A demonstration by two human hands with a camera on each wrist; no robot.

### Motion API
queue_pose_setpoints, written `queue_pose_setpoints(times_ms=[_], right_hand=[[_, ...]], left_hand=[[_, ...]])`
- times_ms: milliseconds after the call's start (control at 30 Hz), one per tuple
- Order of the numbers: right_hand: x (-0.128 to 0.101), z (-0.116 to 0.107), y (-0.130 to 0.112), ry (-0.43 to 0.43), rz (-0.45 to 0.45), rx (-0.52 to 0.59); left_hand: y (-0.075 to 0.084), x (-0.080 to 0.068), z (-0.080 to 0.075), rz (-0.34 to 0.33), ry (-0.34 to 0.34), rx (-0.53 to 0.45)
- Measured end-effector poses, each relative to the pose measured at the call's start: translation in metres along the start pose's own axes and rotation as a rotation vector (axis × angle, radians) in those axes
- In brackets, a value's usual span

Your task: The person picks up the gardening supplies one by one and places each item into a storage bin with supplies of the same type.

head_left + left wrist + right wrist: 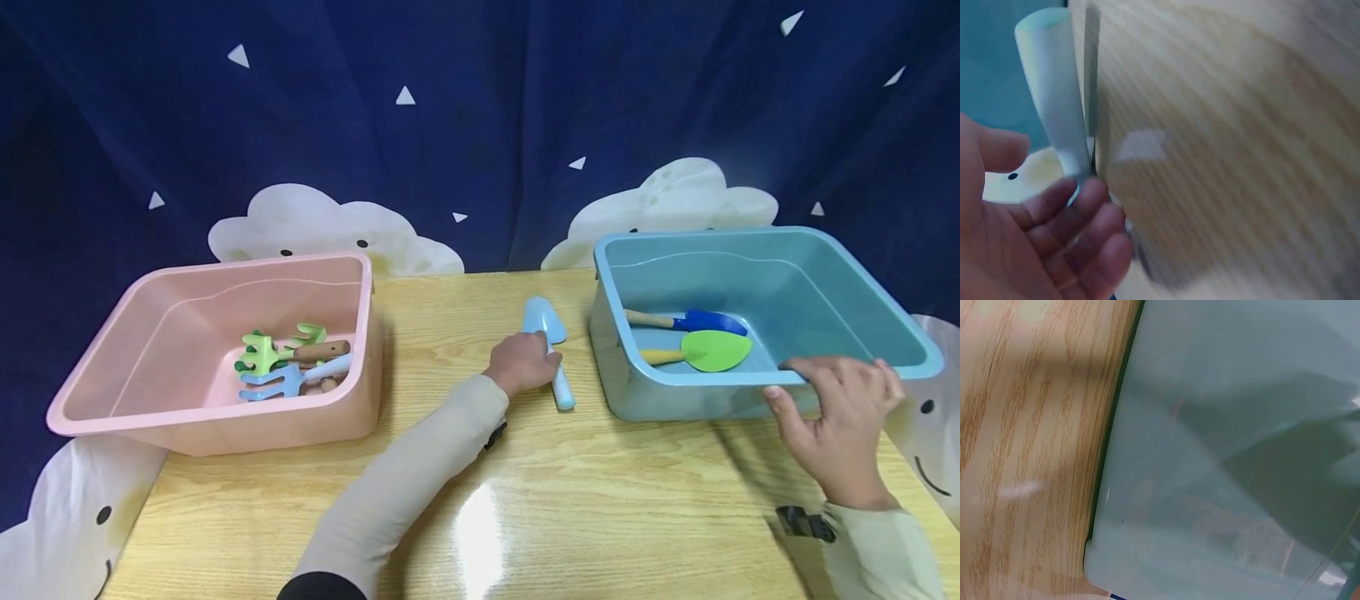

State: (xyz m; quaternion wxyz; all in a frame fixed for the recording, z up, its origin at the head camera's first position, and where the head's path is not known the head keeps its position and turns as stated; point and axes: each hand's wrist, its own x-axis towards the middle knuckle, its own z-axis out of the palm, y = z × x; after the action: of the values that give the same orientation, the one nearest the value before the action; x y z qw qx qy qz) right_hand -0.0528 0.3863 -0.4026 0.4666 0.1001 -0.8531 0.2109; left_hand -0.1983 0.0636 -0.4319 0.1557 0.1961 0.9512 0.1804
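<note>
A light-blue toy trowel [553,358] lies on the wooden table [480,500] between two bins. My left hand [534,358] rests over its neck. In the left wrist view the loosely bent fingers [1088,215] touch the pale handle [1054,100], and the thumb stands apart from it. My right hand [832,392] holds the near rim of the blue bin [900,333], fingers over the edge and thumb on the outer wall. Inside that bin lie a dark-blue trowel [701,321] and a green trowel [708,350]. The right wrist view shows only the bin's wall [1229,462] and table [1029,456].
A pink bin [112,400] stands at the left with a green rake [270,352] and a blue rake [288,379] inside. A dark-blue curtain [480,125] with clouds hangs behind the table.
</note>
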Motion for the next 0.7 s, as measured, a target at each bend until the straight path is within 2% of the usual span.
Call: queue_pose_setpoints(times_ms=[167, 400, 700], right_hand=[[-0.0012, -0.0005, -0.0004, -0.003, 0.01, 0.005], [-0.003, -0.0041, 0.0021, -0.034, 0.01, -0.014], [-0.0015, -0.0004, 0.0025, -0.009, -0.004, -0.005]], left_hand=[[0.0079, -0.0034, 0.0056, -0.122, -0.022, 0.007], [0.0079, -0.0012, 0.0041, -0.171, -0.059, -0.082], [0.0032, 0.0041, 0.0012, -0.215, -0.095, -0.174]])
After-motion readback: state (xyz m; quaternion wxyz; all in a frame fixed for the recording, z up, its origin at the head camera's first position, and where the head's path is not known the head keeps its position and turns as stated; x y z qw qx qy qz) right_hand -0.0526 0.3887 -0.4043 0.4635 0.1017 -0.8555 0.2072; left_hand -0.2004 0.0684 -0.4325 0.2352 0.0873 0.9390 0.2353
